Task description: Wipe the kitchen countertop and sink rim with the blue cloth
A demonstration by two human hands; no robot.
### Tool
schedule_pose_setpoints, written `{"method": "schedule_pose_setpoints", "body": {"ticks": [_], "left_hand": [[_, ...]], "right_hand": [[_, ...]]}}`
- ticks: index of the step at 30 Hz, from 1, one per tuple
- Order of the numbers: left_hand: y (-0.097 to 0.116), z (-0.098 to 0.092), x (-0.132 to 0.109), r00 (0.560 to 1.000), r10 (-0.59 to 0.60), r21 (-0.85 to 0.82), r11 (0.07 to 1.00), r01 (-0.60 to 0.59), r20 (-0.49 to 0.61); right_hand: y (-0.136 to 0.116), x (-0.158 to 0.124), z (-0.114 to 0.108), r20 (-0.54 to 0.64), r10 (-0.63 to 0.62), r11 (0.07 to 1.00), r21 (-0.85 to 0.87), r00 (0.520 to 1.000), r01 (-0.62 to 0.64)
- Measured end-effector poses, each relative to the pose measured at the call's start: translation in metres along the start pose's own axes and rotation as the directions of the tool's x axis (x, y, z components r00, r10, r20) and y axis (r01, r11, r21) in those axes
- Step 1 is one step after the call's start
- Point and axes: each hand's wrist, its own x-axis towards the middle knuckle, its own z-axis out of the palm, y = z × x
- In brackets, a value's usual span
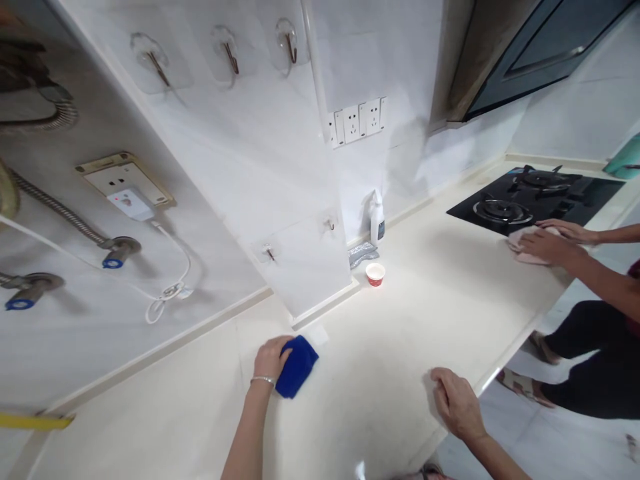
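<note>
A folded dark blue cloth [299,369] lies on the cream countertop [380,360], close to the corner of the wall pillar. My left hand [271,357], with a bracelet at the wrist, grips the cloth along its left side, the fingers partly hidden. Near the front edge of the counter, my right hand [457,403] rests on the surface with its fingers curled in and nothing seen in them. A faint whitish patch shows on the counter just beyond the cloth.
Farther along stand a red-and-white tub [375,274], a white spray bottle [377,220] and a silvery packet [363,255]. At right, another person's hands [553,243] press a pale cloth [527,245] beside the black gas hob [530,197]. Hooks and sockets line the wall.
</note>
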Motion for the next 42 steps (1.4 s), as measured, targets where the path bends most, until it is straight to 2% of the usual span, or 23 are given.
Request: {"method": "schedule_pose_setpoints", "body": {"ticks": [2,5,9,12,16,19,24,30,34,38,42], "left_hand": [[0.006,0.008,0.008,0.989,-0.119,0.055,0.991,0.124,-0.091],[0.028,0.042,0.006,0.953,-0.255,0.1,0.957,0.273,-0.166],[0.056,0.093,-0.008,0.911,-0.315,0.145,0.921,0.361,-0.265],[0.045,0.109,-0.014,0.889,-0.304,0.174,0.909,0.378,-0.343],[0.004,0.101,-0.008,0.874,-0.274,0.227,0.895,0.385,-0.402],[-0.013,0.086,0.005,0.848,-0.317,0.252,0.858,0.447,-0.425],[-0.019,0.067,0.046,0.893,-0.293,0.285,0.873,0.396,-0.341],[-0.029,0.058,0.112,0.91,-0.27,0.249,0.902,0.354,-0.314],[-0.034,0.053,0.149,0.924,-0.266,0.21,0.921,0.327,-0.275],[-0.042,0.049,0.17,0.937,-0.264,0.195,0.93,0.31,-0.23],[-0.045,0.048,0.172,0.944,-0.287,0.209,0.925,0.317,-0.163]], "right_hand": [[0.0,0.0,0.0,-0.001,-0.006,1.0,0.006,1.0,0.006],[-0.001,0.0,-0.001,0.002,-0.001,1.0,0.009,1.0,0.001],[-0.004,0.002,-0.002,-0.018,0.004,1.0,0.003,1.0,-0.004],[-0.004,0.001,-0.001,-0.012,0.011,1.0,0.003,1.0,-0.011],[0.0,-0.002,0.002,-0.013,0.007,1.0,-0.003,1.0,-0.007],[0.004,-0.004,0.001,-0.014,0.003,1.0,-0.006,1.0,-0.003],[0.009,-0.007,-0.002,0.005,0.0,1.0,-0.014,1.0,0.0],[0.006,-0.002,-0.007,-0.006,-0.058,0.997,-0.053,0.998,0.058],[-0.003,0.004,-0.011,-0.001,-0.035,0.998,-0.057,0.999,0.035],[-0.01,0.011,-0.014,0.031,0.005,0.999,-0.05,1.0,-0.003],[-0.017,0.019,-0.016,0.01,-0.005,1.0,-0.029,1.0,0.006]]}}
